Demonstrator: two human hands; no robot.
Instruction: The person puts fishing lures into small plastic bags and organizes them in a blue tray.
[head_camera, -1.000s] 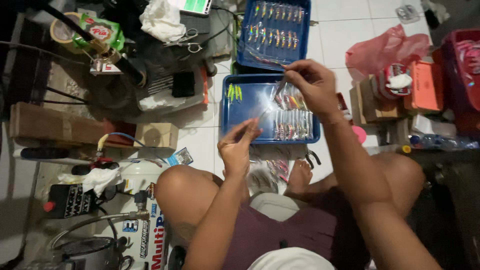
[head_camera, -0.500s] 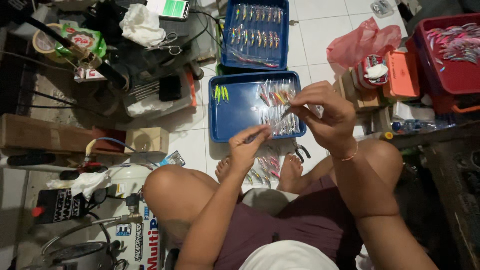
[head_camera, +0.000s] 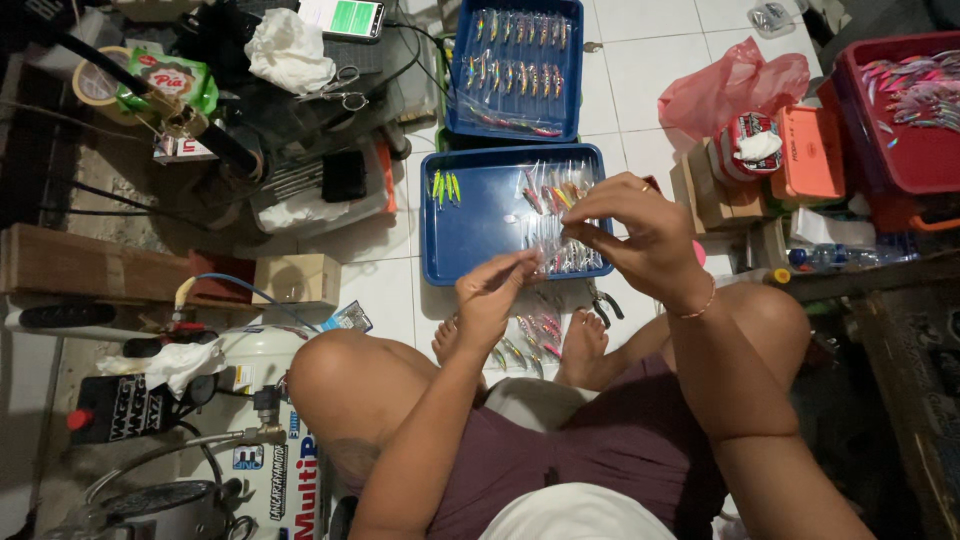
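Observation:
I sit on the tiled floor with both hands raised over a blue tray (head_camera: 470, 235) of packed fishing lures. My right hand (head_camera: 640, 235) pinches the top of a small clear packet (head_camera: 548, 243) with a lure inside. My left hand (head_camera: 493, 295) pinches the packet's lower end with thumb and fingertips. Several more packed lures (head_camera: 565, 195) lie in the tray's right half, and three yellow-green lures (head_camera: 445, 186) lie at its upper left. A second blue tray (head_camera: 460, 75) behind it holds rows of lures.
Loose lures (head_camera: 530, 330) and pliers (head_camera: 603, 300) lie by my bare feet. A pink plastic bag (head_camera: 745, 85), an orange box (head_camera: 810, 150) and a red bin (head_camera: 900, 160) of lures stand at the right. A white compressor tank (head_camera: 275, 410), a wooden block (head_camera: 295, 278), scissors (head_camera: 345, 97) and cables crowd the left.
My right hand has drawn back from the tray's middle toward my left hand. The two hands now meet on one packet above the tray's near edge.

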